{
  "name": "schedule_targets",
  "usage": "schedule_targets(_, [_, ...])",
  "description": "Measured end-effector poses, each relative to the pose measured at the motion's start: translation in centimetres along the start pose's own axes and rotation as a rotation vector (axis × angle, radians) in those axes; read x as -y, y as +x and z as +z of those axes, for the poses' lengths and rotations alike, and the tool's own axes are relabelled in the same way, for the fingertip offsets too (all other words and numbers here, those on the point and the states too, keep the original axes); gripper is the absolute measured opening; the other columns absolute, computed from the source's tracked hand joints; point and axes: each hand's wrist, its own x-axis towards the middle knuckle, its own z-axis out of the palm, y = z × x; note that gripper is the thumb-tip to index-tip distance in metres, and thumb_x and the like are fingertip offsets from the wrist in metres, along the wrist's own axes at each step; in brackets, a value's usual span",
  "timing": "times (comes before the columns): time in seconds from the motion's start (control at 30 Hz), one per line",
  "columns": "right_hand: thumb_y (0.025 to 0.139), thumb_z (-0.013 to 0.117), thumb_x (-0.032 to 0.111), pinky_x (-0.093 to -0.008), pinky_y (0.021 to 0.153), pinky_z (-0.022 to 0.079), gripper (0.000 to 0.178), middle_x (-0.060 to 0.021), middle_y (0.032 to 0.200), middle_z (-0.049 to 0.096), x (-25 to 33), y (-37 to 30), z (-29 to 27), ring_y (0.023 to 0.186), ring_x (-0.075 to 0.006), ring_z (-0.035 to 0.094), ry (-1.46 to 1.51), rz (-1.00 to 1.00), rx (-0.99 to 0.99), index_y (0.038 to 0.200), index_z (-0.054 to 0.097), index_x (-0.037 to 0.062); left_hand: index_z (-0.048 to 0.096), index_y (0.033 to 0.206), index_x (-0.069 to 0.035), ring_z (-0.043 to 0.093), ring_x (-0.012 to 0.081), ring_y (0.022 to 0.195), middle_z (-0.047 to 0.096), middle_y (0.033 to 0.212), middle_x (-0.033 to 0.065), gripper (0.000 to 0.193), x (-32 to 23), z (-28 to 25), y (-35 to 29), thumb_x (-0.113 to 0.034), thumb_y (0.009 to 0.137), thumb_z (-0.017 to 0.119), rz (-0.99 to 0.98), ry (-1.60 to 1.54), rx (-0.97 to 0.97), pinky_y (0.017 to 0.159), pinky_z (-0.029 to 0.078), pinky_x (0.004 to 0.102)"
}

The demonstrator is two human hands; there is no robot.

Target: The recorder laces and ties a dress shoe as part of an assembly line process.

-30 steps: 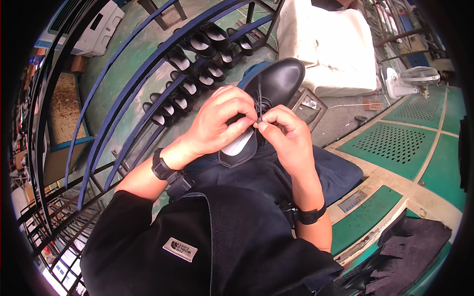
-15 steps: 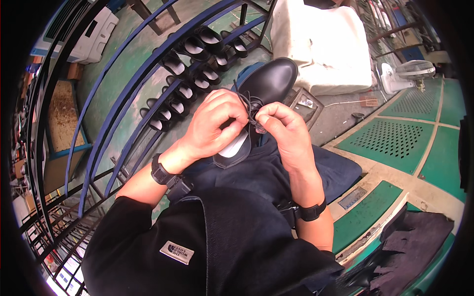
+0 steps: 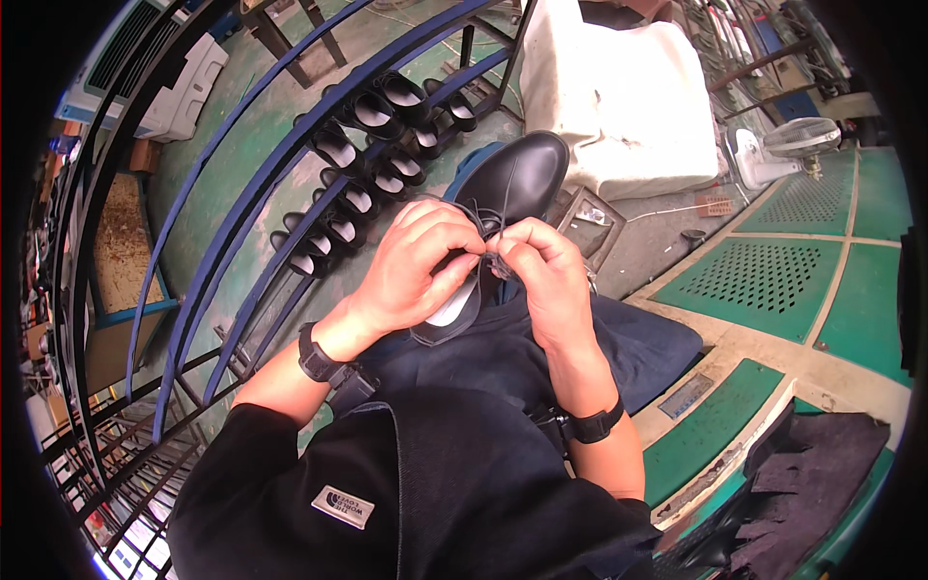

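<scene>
A black leather lace-up shoe point(image 3: 522, 176) rests over my lap, toe pointing away and its pale insole showing at the heel end. My left hand point(image 3: 418, 263) is closed in a pinch on the dark shoelace point(image 3: 500, 265) at the shoe's throat. Close beside it, my right hand point(image 3: 547, 275) pinches the same lace between thumb and forefinger. A thin strand runs up from the fingers across the toe. The knot or loops between the fingertips are partly hidden.
A rack with blue rails point(image 3: 242, 198) on the left carries several black shoes point(image 3: 372, 111). Ahead stands a block under a white cloth point(image 3: 628, 106). A white fan point(image 3: 773, 155), green perforated panels point(image 3: 749, 280) and dark cloth scraps point(image 3: 812, 483) lie to the right.
Both hands and the shoe have shifted slightly left and nearer to me. The fingertips have come closer together, and a lace strand now stretches over the toe.
</scene>
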Motion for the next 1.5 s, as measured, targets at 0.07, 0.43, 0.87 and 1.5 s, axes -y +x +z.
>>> schedule_targets(0.07, [0.097,0.058,0.011,-0.0243,0.07,0.046,0.012,-0.0019,0.086,0.063,0.1,0.0,0.4,0.075,-0.0079,0.055,0.164,-0.028,-0.075,0.093,0.065,0.0018,0.058,0.092,-0.007,0.061,0.0282,0.09,0.062,0.091,0.0066,0.024,0.0,-0.1,0.1,0.006,0.075,0.068,0.01,-0.008,0.013,0.084,0.046,0.0401])
schedule_targets(0.43, [0.1,0.056,0.018,-0.0327,0.075,0.051,0.017,-0.0094,0.096,0.063,1.9,-1.3,-3.8,0.081,-0.0174,0.061,0.356,-0.213,-0.133,0.097,0.06,0.0028,0.057,0.094,-0.006,0.059,0.0276,0.089,0.061,0.091,0.0083,0.022,0.3,-0.7,-0.3,0.004,0.077,0.066,-0.021,-0.007,-0.026,0.082,0.047,0.0387])
schedule_targets(0.87, [0.093,0.065,0.009,-0.0274,0.077,0.052,0.029,-0.0075,0.103,0.064,1.0,-2.7,-1.5,0.081,-0.0143,0.063,-0.126,-0.14,-0.039,0.12,0.063,-0.0013,0.061,0.084,-0.002,0.06,0.0212,0.085,0.062,0.086,0.0097,0.032,0.5,-3.6,0.8,-0.027,0.102,0.054,-0.45,-0.682,-0.148,0.086,0.046,0.0352])
schedule_targets(1.5, [0.1,0.058,0.014,-0.0253,0.066,0.049,0.018,-0.0046,0.083,0.062,1.0,-2.7,-1.7,0.068,-0.0096,0.057,0.132,-0.159,-0.093,0.103,0.066,-0.0016,0.056,0.098,-0.009,0.043,0.0112,0.059,0.042,0.067,-0.0025,0.024,1.6,-6.1,0.3,-0.03,0.105,0.049,-0.477,-1.241,-0.376,0.062,0.04,0.0303])
